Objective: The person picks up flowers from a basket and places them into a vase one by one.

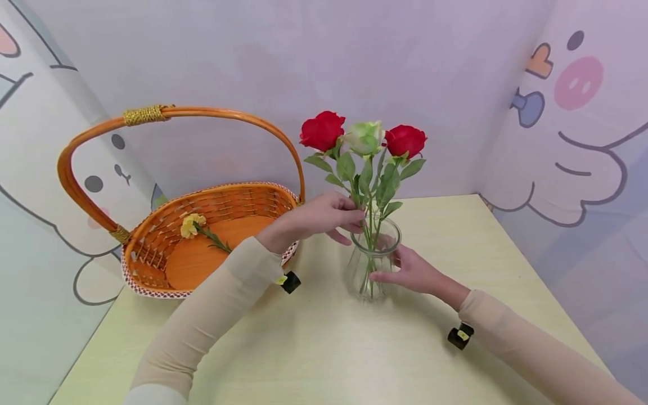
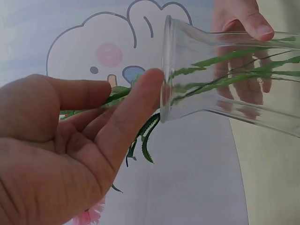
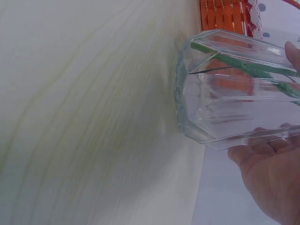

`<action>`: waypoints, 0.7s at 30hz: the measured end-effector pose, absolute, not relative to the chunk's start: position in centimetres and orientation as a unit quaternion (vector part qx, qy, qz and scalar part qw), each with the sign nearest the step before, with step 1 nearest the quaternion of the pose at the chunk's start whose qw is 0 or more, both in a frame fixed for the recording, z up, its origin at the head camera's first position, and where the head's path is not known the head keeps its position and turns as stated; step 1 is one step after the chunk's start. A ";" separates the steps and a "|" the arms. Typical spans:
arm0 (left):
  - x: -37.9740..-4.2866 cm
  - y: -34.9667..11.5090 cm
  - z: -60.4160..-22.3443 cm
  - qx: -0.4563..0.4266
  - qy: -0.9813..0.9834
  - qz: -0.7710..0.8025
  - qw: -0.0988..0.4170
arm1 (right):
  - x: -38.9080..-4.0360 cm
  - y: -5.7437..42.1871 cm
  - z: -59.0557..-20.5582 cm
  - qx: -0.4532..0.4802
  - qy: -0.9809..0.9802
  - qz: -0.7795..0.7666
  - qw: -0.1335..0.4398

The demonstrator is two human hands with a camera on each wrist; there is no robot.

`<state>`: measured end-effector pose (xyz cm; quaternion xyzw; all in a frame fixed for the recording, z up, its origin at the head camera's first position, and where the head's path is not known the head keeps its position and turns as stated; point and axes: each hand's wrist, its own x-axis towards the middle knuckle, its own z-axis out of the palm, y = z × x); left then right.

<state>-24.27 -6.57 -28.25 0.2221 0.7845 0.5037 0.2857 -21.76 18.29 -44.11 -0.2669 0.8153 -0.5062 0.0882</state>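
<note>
A clear glass vase point(image 1: 356, 269) stands on the table with several green stems in it. Above its rim are two red roses, the left one point(image 1: 322, 131) and the right one point(image 1: 405, 140), with a pale green-white rose point(image 1: 365, 138) between them. My left hand point(image 1: 328, 216) pinches a flower stem point(image 2: 121, 93) just above the vase mouth, one finger touching the rim. From the right side my right hand point(image 1: 412, 271) grips the vase body, thumb in front and fingers behind. A pink ruffled flower point(image 2: 89, 213) shows below my left hand in the left wrist view.
An orange wicker basket point(image 1: 174, 270) with a tall arched handle point(image 1: 223, 114) stands left of the vase, behind my left forearm. A yellow flower point(image 1: 192, 225) lies in it. Patterned cloth walls border the pale wooden table point(image 1: 324, 354) behind and at both sides.
</note>
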 end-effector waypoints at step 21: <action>-24.4 -7.9 -28.5 0.168 0.837 0.476 0.209 | -21.7 18.1 -43.9 -0.249 0.825 -0.499 0.087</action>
